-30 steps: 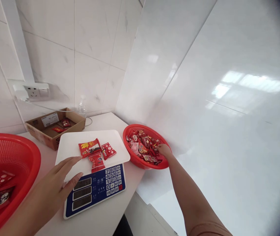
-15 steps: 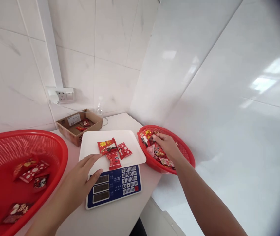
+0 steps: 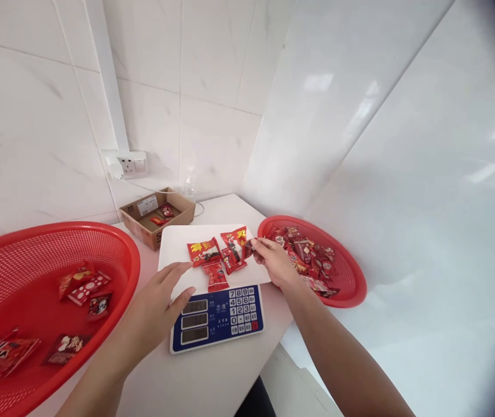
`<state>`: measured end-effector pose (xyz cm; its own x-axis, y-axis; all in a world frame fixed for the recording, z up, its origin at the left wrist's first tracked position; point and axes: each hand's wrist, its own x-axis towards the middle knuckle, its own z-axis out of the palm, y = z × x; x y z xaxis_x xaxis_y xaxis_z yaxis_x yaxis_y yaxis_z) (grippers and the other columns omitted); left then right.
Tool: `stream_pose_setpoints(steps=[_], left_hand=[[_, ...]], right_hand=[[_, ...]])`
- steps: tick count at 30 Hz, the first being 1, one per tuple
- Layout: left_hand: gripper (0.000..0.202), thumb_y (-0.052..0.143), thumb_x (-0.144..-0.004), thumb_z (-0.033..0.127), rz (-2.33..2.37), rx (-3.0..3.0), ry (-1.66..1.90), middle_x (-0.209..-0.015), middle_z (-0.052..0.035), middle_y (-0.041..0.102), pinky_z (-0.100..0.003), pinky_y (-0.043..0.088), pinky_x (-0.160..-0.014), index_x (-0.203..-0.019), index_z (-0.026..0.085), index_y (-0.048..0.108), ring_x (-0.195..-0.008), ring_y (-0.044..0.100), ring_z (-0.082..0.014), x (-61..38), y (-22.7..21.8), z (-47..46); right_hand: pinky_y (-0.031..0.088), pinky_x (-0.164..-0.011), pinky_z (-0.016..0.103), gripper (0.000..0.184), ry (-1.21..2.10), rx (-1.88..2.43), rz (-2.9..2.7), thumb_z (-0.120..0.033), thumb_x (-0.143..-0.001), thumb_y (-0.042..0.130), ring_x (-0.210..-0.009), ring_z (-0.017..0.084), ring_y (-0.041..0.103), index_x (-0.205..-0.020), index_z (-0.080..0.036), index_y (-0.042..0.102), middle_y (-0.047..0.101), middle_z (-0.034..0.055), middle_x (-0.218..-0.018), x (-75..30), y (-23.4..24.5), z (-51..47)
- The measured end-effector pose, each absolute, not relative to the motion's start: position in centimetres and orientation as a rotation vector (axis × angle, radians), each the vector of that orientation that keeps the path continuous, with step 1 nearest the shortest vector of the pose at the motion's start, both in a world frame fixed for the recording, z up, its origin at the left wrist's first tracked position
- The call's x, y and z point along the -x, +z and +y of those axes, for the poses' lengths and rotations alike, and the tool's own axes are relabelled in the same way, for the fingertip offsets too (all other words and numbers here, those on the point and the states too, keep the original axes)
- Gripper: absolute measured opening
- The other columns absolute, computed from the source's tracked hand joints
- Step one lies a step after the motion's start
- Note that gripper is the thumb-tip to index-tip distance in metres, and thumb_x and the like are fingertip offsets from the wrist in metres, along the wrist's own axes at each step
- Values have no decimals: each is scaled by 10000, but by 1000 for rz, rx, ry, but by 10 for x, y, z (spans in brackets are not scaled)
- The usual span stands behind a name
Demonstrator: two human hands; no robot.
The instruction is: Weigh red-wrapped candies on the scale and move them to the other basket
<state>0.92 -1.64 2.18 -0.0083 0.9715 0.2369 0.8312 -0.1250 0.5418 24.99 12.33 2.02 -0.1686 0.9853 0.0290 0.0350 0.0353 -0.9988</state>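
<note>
- Left of the right hand (image 3: 275,262), a pinched packet (image 3: 232,238) is partly hidden by fingertips; long axis unclear.
- Beyond the left hand (image 3: 154,306), loosely spread, another packet (image 3: 204,252) is laid crosswise.

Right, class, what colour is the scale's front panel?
The panel is blue, seen in the head view.

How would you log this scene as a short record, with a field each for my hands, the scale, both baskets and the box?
Left hand: open, holding nothing, at the near left of the white tray
Right hand: pinching a red-and-yellow packet over the tray
Scale: other packets lying on its tray
Left basket: red, a few packets spread inside
Right basket: red, many packets heaped inside
Cardboard box: open, behind the scale toward the left, packets inside
</note>
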Motion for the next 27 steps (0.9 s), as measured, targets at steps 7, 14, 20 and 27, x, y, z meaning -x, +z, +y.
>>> stream_pose_setpoints(steps=[7,14,20,27], left_hand=[[442,387,-901,488,1890,-2017,883,-1252,-65,619,-335,540,-760,-1240,245,535,-903,657,-224,-8,23,-14],[500,360,-882,563,1902,-1988,811,-1266,-48,607,-354,536,-739,-1273,285,502,-709,650,-192,-5,9,-7],[498,354,-879,556,1898,-1999,813,-1248,-61,618,-353,540,-723,-1253,271,519,-690,647,-193,-7,12,-8],[482,370,-889,538,1867,-2054,846,-1221,-65,637,-337,547,-716,-1259,273,527,-762,665,-205,-8,9,-9]], right_hand=[[434,-649,297,407,563,1514,-1289,-548,-744,597,-698,187,573,-895,-179,678,655,34,-756,-339,40,119],[410,-909,348,362,3,2081,-1580,-366,-882,451,-1077,257,567,-1128,-188,648,605,115,-1225,-403,28,123],[377,-980,327,581,304,2177,-2140,-374,-890,472,-1282,264,433,-1435,-202,369,420,115,-1452,-386,10,136],[438,-813,383,702,417,2258,-2306,-264,-760,625,-1041,341,605,-1414,-190,382,406,226,-1426,-359,-3,148]])
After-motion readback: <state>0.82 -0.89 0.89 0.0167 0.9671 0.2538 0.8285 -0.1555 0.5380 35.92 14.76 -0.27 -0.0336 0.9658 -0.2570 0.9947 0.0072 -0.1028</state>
